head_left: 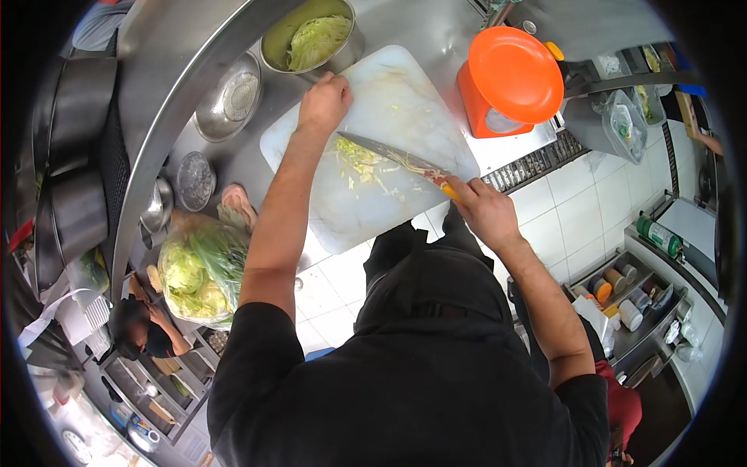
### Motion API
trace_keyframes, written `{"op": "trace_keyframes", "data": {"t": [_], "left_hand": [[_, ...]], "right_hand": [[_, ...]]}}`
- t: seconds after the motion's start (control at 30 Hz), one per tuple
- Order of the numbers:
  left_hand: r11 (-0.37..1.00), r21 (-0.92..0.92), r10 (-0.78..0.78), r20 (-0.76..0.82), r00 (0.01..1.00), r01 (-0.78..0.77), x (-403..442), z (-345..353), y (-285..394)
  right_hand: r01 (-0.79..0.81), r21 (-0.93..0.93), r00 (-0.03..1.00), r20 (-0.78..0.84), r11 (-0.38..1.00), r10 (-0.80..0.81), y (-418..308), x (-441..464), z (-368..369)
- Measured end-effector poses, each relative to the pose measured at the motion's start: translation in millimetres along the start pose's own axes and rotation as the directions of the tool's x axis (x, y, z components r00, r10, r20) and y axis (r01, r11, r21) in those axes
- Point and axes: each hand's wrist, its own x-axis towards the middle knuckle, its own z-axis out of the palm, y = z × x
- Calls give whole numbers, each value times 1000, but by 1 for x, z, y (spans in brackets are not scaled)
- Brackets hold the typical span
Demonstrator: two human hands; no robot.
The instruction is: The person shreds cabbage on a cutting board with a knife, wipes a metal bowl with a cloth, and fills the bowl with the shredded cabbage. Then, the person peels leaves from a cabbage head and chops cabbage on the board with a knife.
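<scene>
A white cutting board (373,210) lies on the steel counter. My right hand (486,212) is closed round the yellow handle of a knife (397,156), whose blade lies over shredded lettuce (359,159) on the board. My left hand (325,101) is closed at the board's upper left edge, just below a steel pot (340,58) that holds more shredded lettuce. Its fingertips are partly hidden, and I cannot make out whether they grip the board or the pot.
An orange scale (515,74) stands right of the board. Left are a metal strainer (237,97), small bowls and a plastic bag of lettuce (204,268). One person (159,331) is at lower left; another, in red (622,401), is at lower right.
</scene>
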Motion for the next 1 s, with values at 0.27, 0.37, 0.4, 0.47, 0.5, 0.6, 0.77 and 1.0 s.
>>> {"op": "trace_keyframes", "data": {"t": [0.27,0.37,0.4,0.47,0.5,0.6,0.77,1.0], "left_hand": [[902,188,-347,-217,912,388,-13,-1,-58],[869,189,-395,-289,872,457,-30,-9,-82],[861,177,-415,-299,859,477,-35,-10,-87],[898,155,-337,-357,871,411,-46,-7,-90],[915,146,-297,-387,873,376,-50,-6,-90],[902,153,-309,-425,851,403,-58,-5,-85],[865,171,-362,-439,823,472,-68,-15,-80],[928,72,-265,-563,783,366,-123,0,-86]], "right_hand": [[9,-13,1000,-17,1000,-9,5,-3,-6],[1,-27,998,-60,1000,-3,13,-5,-7],[0,-34,997,-81,999,-3,17,-5,-8],[-12,-48,989,-146,999,5,23,3,-9],[-18,-54,984,-179,998,8,25,9,-9],[-119,-90,977,-191,989,100,25,38,-7],[-85,-109,972,-225,990,59,16,75,-1],[282,-59,959,-18,958,-283,6,55,13]]}}
